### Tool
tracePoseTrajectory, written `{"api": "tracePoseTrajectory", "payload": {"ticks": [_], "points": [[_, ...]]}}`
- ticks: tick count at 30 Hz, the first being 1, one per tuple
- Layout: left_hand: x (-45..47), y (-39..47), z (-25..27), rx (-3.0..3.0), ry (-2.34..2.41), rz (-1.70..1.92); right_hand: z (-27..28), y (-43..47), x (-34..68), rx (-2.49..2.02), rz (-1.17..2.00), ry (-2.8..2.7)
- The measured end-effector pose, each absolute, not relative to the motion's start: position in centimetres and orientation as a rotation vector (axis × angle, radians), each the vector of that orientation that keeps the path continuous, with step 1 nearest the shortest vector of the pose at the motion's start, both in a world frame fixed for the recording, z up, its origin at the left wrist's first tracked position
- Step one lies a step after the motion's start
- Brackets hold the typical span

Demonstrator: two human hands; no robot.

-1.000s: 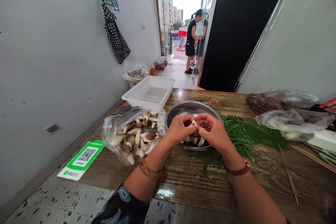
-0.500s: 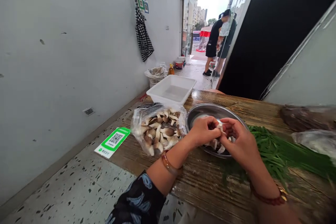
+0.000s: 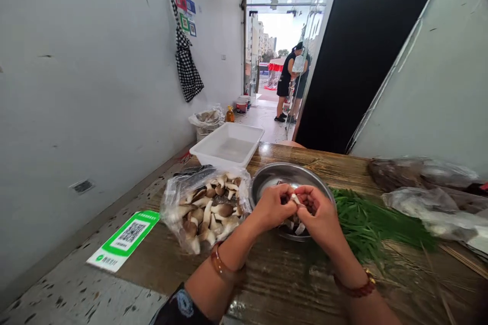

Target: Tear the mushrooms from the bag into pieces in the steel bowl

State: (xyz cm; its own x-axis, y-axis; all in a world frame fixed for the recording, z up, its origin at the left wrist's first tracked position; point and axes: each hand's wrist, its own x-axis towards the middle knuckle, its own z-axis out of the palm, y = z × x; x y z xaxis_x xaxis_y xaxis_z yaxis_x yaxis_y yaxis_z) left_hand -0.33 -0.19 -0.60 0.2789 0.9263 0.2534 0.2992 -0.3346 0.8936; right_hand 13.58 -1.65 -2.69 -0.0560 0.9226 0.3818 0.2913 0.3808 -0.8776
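**Both hands pinched on one mushroom piece, over the bowl**

Left hand (image 3: pixel 275 206): thumb and forefinger closed to a pinch on the small pale mushroom piece (image 3: pixel 296 199). Right hand (image 3: pixel 319 216): thumb and fingertips on the same piece, other fingers loosely curled. Two-sided fingertip hold, presumably because the piece is small and this gives control from both ends. Exact finger contact is partly hidden.

Piece sits above the near side of the metal bowl (image 3: pixel 280 174), likely so anything loose drops inside. Cut or torn bits (image 3: pixel 300 228) lie in the bowl below; hands block much of them.

Plastic bag (image 3: pixel 170 216) lies just left of the bowl, mouth spread, whole mushrooms (image 3: pixel 223 209) exposed. Reads as placed for a short left-hand reach.

White tub (image 3: pixel 208 158) is behind the bag, out of the hands' way. Green leaves (image 3: pixel 366 221) lie right of the bowl, beside it, likely parked there to leave the worktop (image 3: pixel 284 274) in front for the forearms.
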Motion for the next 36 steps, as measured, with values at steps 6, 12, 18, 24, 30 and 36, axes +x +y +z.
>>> {"api": "tracePoseTrajectory", "payload": {"ticks": [6, 12, 18, 24, 30, 36], "points": [[-0.4, 0.1, -0.5, 1.841, 1.158, 1.041, -2.1, -1.6, 13.6, -1.068, 0.814, -1.568], [-1.5, 0.7, -0.5, 1.912, 1.338, 1.098, -1.2, -1.8, 14.6, -1.03, 0.874, -1.551], [-2.1, 0.9, -0.5, 2.202, 1.592, 1.034, -2.2, -0.3, 15.7, -1.128, 0.391, -1.725], [-2.0, -1.2, -0.6, 2.319, 1.504, 1.317, -2.7, -0.8, 16.1, -1.086, 0.145, -1.643], [-4.6, -7.4, -2.3, 2.404, 1.351, 1.528, -3.0, -7.3, 17.3, -1.057, 0.158, -1.671], [-8.9, -11.9, -7.5, 2.251, 1.503, 1.328, -9.5, -12.1, 18.0, -1.322, 0.196, -1.696]]}}
